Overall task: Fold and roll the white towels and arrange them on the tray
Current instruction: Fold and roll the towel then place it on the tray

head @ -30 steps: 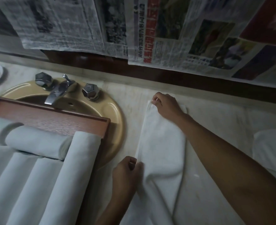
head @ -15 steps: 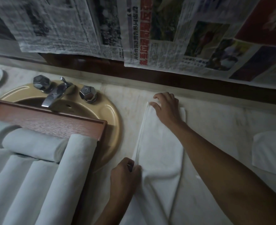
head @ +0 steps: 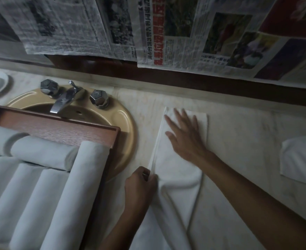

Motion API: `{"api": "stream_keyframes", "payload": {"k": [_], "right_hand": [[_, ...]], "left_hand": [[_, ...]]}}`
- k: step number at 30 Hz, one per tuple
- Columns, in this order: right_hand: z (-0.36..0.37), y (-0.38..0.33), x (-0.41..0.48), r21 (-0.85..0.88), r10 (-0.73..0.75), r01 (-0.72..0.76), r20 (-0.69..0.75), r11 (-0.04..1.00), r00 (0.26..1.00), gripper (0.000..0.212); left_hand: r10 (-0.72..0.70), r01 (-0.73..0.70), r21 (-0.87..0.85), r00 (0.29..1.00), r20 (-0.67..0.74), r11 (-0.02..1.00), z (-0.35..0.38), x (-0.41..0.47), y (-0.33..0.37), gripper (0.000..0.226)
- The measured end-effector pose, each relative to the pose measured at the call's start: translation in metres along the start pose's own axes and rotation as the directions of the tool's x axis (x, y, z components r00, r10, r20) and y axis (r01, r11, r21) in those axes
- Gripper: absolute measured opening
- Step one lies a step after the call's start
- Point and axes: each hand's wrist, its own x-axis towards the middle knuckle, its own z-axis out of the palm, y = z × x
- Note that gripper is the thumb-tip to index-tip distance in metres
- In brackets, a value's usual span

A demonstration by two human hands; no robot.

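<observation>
The white towel (head: 175, 170) lies long and thin on the desk (head: 247, 127), just to the right of the sink (head: 125, 123). The right hand (head: 184, 139) lies flat on its far end with the fingers spread wide. The left hand (head: 139, 188) pinches the towel's left edge about half way down, with thumb and curled fingers. The near part of the towel is bumpy, with a big wrinkle beside the left hand. If the flat hand slides while the pinch is loose, the layers may slip apart and the edges will not line up. If the wrinkle is not pushed out, the roll will likely come out lumpy and will not match the rolled towels (head: 31, 195) on the wooden tray (head: 58, 129). The tray sits across the sink, so a hard bump might tip it. A spare towel (head: 299, 159) waits at the far right
</observation>
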Motion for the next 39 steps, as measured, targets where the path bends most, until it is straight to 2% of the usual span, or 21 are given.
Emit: {"api": "stream_keyframes", "payload": {"k": [2, 4, 6, 7, 8, 9, 10, 12, 13, 15, 17, 19, 21, 22, 24, 26, 28, 32, 36, 38, 39], "right_hand": [[0.012, -0.014, -0.011, -0.035, -0.068, 0.071, 0.079, 0.997, 0.995, 0.059], [0.019, -0.011, -0.011, -0.059, -0.054, 0.059, 0.094, 0.996, 0.994, 0.059], [0.017, -0.006, 0.001, -0.07, -0.027, 0.033, 0.09, 0.997, 0.996, 0.059], [0.016, -0.004, 0.007, -0.078, -0.022, 0.029, 0.091, 0.997, 0.996, 0.06], [0.015, -0.003, 0.012, -0.086, -0.024, 0.032, 0.097, 0.996, 0.995, 0.06], [0.014, -0.001, 0.016, -0.089, -0.03, 0.04, 0.11, 0.995, 0.993, 0.06], [0.014, 0.001, 0.019, -0.084, -0.037, 0.047, 0.122, 0.995, 0.992, 0.06], [0.012, 0.004, 0.02, -0.071, -0.05, 0.059, 0.125, 0.996, 0.991, 0.061], [0.011, 0.004, 0.019, -0.06, -0.047, 0.054, 0.119, 0.997, 0.992, 0.062], [0.01, 0.004, 0.019, -0.029, -0.038, 0.041, 0.094, 0.999, 0.995, 0.065], [0.01, 0.002, 0.02, 0.018, 0.015, -0.016, 0.046, 1.0, 0.999, 0.067], [0.006, 0.006, 0.019, 0.084, 0.147, -0.139, -0.101, 0.987, 0.984, 0.063], [-0.005, 0.022, 0.015, 0.156, 0.34, -0.306, -0.313, 0.939, 0.887, 0.056], [-0.013, 0.031, 0.014, 0.201, 0.455, -0.409, -0.329, 0.89, 0.828, 0.052], [-0.029, 0.048, 0.015, 0.219, 0.651, -0.615, -0.183, 0.758, 0.737, 0.05], [-0.036, 0.061, 0.023, 0.165, 0.728, -0.712, -0.065, 0.683, 0.683, 0.049], [-0.038, 0.072, 0.033, 0.183, 0.735, -0.72, -0.022, 0.669, 0.677, 0.047], [-0.044, 0.08, 0.045, 0.268, 0.729, -0.702, -0.001, 0.66, 0.684, 0.027], [-0.042, 0.077, 0.037, 0.277, 0.701, -0.652, -0.144, 0.706, 0.698, 0.025], [-0.034, 0.059, 0.028, 0.25, 0.565, -0.51, -0.269, 0.823, 0.78, 0.033], [-0.029, 0.044, 0.023, 0.247, 0.433, -0.369, -0.3, 0.896, 0.85, 0.035]], "left_hand": [[0.013, -0.012, -0.022, 1.0, 0.017, 1.0, -0.001, -0.001, 0.0, 0.013], [-0.006, 0.012, -0.073, 0.996, 0.085, 0.997, -0.004, -0.004, -0.001, 0.011], [-0.099, 0.188, -0.29, 0.95, 0.297, 0.938, -0.01, -0.007, 0.0, 0.013], [-0.116, 0.3, -0.385, 0.893, 0.434, 0.873, -0.015, -0.011, 0.002, 0.014], [-0.097, 0.365, -0.442, 0.848, 0.521, 0.819, -0.02, -0.016, 0.003, 0.015], [-0.064, 0.355, -0.464, 0.843, 0.533, 0.812, -0.023, -0.018, 0.002, 0.018], [-0.039, 0.326, -0.492, 0.861, 0.507, 0.807, -0.027, -0.019, 0.0, 0.022], [-0.018, 0.208, -0.49, 0.931, 0.363, 0.846, -0.031, -0.018, -0.008, 0.027], [-0.016, 0.134, -0.421, 0.962, 0.272, 0.897, -0.031, -0.015, -0.015, 0.027], [0.015, 0.002, -0.148, 0.993, 0.114, 0.989, -0.026, -0.01, -0.027, 0.024], [0.053, -0.053, 0.005, 0.998, 0.042, 0.999, -0.022, -0.011, -0.035, 0.022], [0.072, -0.074, 0.099, 0.997, 0.026, 0.992, -0.02, -0.01, -0.035, 0.02], [0.087, -0.091, 0.178, 0.996, 0.032, 0.98, -0.019, -0.004, -0.028, 0.021], [0.101, -0.105, 0.185, 0.994, 0.031, 0.977, -0.019, 0.001, -0.02, 0.023], [0.134, -0.138, 0.164, 0.99, 0.033, 0.977, -0.015, 0.016, 0.0, 0.026], [0.158, -0.159, 0.126, 0.987, 0.022, 0.979, -0.005, 0.039, 0.022, 0.027], [0.166, -0.166, 0.082, 0.986, 0.01, 0.983, 0.006, 0.063, 0.042, 0.028], [0.15, -0.149, 0.069, 0.989, -0.002, 0.986, 0.012, 0.095, 0.063, 0.018], [0.127, -0.123, 0.069, 0.991, -0.047, 0.99, 0.013, 0.101, 0.063, 0.014], [0.128, -0.125, 0.066, 0.991, -0.049, 0.99, 0.015, 0.102, 0.062, 0.013], [0.132, -0.129, 0.063, 0.99, -0.051, 0.99, 0.015, 0.102, 0.062, 0.013]]}}
